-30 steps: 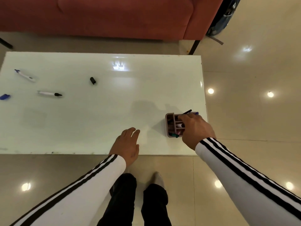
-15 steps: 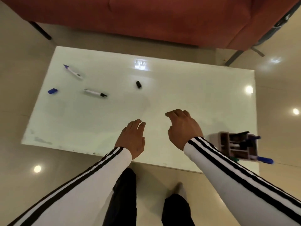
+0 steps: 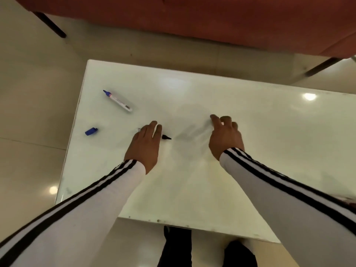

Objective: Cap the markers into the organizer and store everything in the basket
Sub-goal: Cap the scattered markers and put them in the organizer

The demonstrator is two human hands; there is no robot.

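On the white table (image 3: 269, 132) lies an uncapped black marker (image 3: 166, 137). My left hand (image 3: 144, 145) lies flat over its barrel, so only the black tip and a bit of the tail show. My right hand (image 3: 225, 135) hovers to the right with its fingers curled down onto the table. It is blurred, and the loose black cap is hidden. Far left lies an uncapped blue marker (image 3: 117, 100), with its blue cap (image 3: 91, 131) nearer the table's left edge. The organizer and the basket are out of view.
A red sofa (image 3: 212, 20) stands beyond the table's far edge, with dark legs at the left (image 3: 50, 24) and right (image 3: 320, 67). Glossy beige floor tiles surround the table. My legs (image 3: 177, 247) are below its near edge.
My view has swung left, away from the organizer. Both hands have reached forward, the left onto the black marker and the right to where the black cap lay.
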